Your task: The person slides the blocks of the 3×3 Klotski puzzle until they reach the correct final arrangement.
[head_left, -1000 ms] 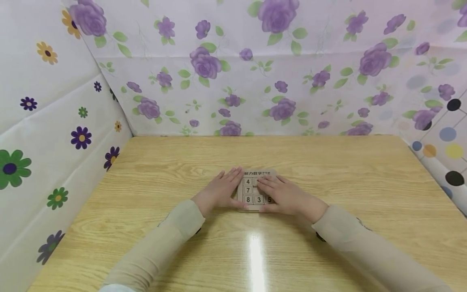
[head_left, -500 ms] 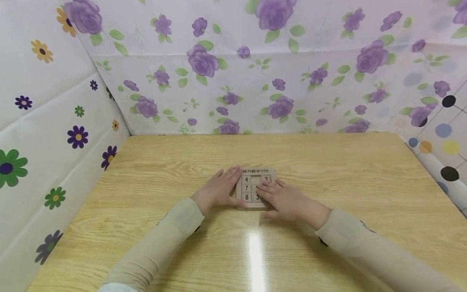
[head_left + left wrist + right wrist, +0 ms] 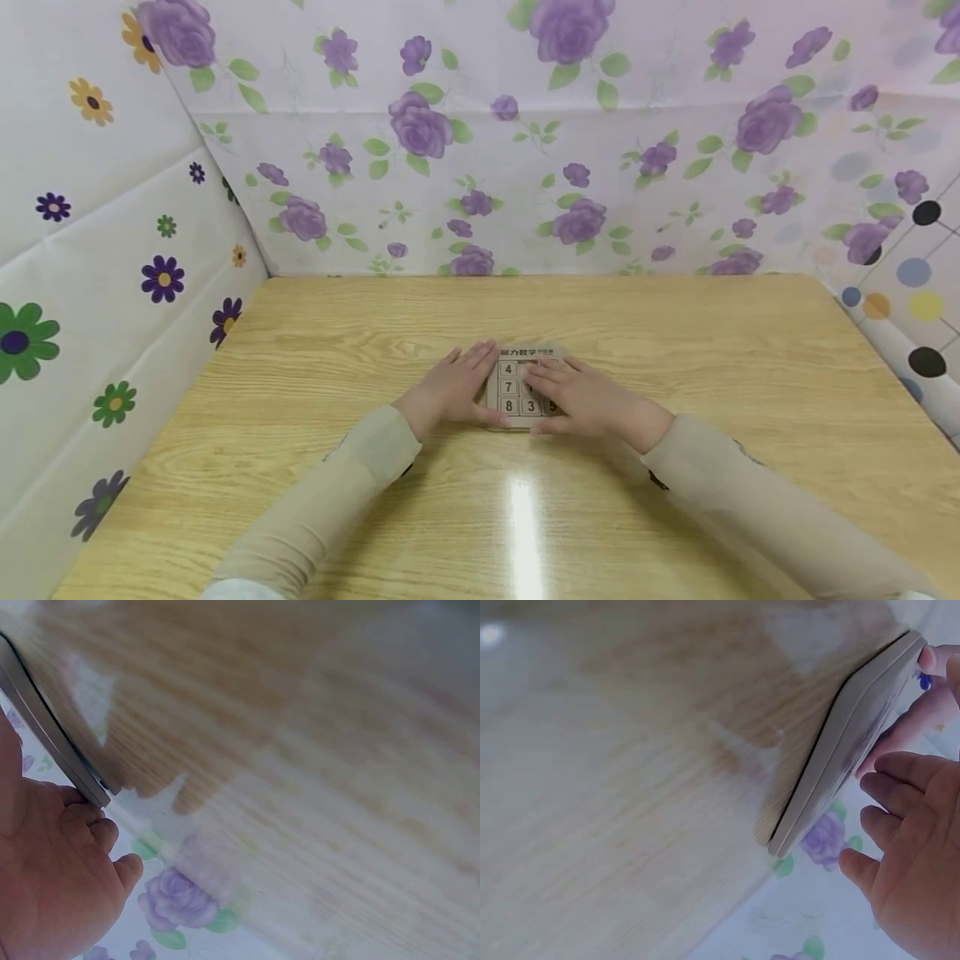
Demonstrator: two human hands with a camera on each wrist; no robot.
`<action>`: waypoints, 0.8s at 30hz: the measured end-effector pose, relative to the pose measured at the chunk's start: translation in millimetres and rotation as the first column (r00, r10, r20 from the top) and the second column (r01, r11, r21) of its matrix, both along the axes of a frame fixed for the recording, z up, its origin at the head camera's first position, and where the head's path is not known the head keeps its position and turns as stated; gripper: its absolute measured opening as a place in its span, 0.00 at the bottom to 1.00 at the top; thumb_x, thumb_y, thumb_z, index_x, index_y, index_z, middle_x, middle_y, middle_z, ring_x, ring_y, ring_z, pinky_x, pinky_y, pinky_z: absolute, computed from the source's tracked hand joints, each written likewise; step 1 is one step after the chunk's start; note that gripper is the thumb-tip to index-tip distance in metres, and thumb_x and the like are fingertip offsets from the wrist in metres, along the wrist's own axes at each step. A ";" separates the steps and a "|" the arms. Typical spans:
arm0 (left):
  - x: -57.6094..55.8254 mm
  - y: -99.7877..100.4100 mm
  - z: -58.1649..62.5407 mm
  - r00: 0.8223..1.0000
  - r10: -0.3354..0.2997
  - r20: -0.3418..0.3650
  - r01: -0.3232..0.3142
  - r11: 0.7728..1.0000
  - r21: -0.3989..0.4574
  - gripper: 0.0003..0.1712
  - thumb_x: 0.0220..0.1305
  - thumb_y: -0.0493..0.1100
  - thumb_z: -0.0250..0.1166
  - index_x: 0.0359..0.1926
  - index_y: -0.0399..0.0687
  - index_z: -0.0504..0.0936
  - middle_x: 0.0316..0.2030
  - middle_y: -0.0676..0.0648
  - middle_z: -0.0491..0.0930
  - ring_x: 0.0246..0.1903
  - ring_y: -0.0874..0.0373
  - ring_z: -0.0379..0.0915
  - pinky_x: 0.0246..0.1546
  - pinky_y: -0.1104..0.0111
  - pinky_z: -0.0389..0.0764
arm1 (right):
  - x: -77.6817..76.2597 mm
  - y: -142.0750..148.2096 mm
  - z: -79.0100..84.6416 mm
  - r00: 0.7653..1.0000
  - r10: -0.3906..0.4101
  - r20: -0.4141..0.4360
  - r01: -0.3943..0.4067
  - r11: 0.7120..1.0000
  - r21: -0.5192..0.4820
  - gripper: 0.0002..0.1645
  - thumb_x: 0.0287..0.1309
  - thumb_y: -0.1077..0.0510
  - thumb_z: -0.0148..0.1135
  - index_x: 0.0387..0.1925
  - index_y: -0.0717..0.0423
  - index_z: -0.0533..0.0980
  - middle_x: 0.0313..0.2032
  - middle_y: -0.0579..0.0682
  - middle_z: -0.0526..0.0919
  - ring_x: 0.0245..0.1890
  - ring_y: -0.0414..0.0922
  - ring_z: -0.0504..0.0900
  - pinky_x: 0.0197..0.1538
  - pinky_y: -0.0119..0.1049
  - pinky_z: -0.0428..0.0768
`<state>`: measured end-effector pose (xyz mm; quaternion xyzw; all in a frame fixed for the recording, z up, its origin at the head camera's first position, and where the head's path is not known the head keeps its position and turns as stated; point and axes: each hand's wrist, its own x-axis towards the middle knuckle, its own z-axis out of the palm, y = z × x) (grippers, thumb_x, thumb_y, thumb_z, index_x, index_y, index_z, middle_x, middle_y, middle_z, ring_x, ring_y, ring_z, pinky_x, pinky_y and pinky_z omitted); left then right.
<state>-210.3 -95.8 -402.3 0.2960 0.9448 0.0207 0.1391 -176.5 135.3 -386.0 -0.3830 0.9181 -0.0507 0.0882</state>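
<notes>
A magnetic number slide puzzle (image 3: pixel 508 387) lies flat on the wooden table, with 4, 7, 8, 3 and 5 readable on its tiles. My left hand (image 3: pixel 450 392) grips its left side, fingers along the edge and thumb at the front rim. Over the right part is my right hand (image 3: pixel 581 402), its straight fingertips on the upper middle and right tiles, hiding some of them; its thumb is at the front edge. In the left wrist view the left hand (image 3: pixel 64 862) meets the board's edge (image 3: pixel 52 727). The right wrist view shows extended fingers (image 3: pixel 881 791) above the board.
The light wooden table (image 3: pixel 360 325) spreads around the puzzle. Behind it hangs a purple-flowered cloth (image 3: pixel 420 192); a daisy-patterned cloth (image 3: pixel 97 275) is at the left and a dotted one (image 3: pixel 915 275) at the right.
The right fingers slid a tile from the top middle down to the centre, shifting the gap up. Since then the right hand has moved slightly up, covering the top right tile. The left hand stays put.
</notes>
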 end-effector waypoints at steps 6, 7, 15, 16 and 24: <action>1.2 -0.3 2.6 1.000 -0.008 0.007 0.008 1.000 0.002 0.67 0.49 0.77 0.57 0.75 0.43 0.38 0.75 0.45 0.36 0.74 0.52 0.32 0.74 0.55 0.39 | -8.4 -14.5 4.5 0.999 0.024 0.026 -0.024 1.000 -0.011 0.49 0.61 0.31 0.50 0.71 0.59 0.56 0.72 0.55 0.56 0.73 0.53 0.50 0.73 0.57 0.47; 1.4 -0.2 2.6 1.000 -0.008 0.010 0.008 1.000 0.003 0.67 0.49 0.77 0.57 0.75 0.44 0.38 0.75 0.45 0.36 0.74 0.52 0.32 0.74 0.55 0.39 | -9.5 -16.8 4.4 0.999 0.026 0.039 -0.026 1.000 -0.015 0.49 0.61 0.31 0.50 0.71 0.59 0.56 0.72 0.55 0.56 0.74 0.53 0.49 0.73 0.57 0.47; 1.2 2.3 0.1 1.000 -0.005 0.009 0.005 1.000 -0.018 0.67 0.50 0.78 0.56 0.75 0.45 0.37 0.75 0.47 0.35 0.74 0.54 0.30 0.74 0.56 0.39 | -13.2 -15.9 -4.8 0.999 0.022 0.035 -0.023 0.999 0.027 0.49 0.61 0.31 0.50 0.71 0.59 0.56 0.72 0.55 0.57 0.73 0.52 0.51 0.74 0.56 0.46; 1.2 2.4 0.1 1.000 -0.003 0.007 0.003 1.000 -0.021 0.67 0.50 0.78 0.56 0.75 0.45 0.37 0.75 0.47 0.35 0.74 0.54 0.30 0.74 0.56 0.39 | -13.3 -14.1 -5.4 0.999 0.019 0.031 -0.020 1.000 0.023 0.49 0.61 0.31 0.50 0.71 0.60 0.57 0.72 0.55 0.57 0.73 0.53 0.52 0.74 0.56 0.46; 1.7 0.8 0.9 1.000 0.012 0.005 -0.012 1.000 -0.011 0.67 0.49 0.77 0.57 0.75 0.44 0.38 0.75 0.47 0.35 0.74 0.54 0.31 0.74 0.57 0.39 | -10.3 -1.6 -0.3 0.999 -0.006 0.042 0.005 1.000 0.027 0.49 0.61 0.32 0.51 0.70 0.61 0.58 0.71 0.56 0.59 0.73 0.54 0.52 0.74 0.55 0.47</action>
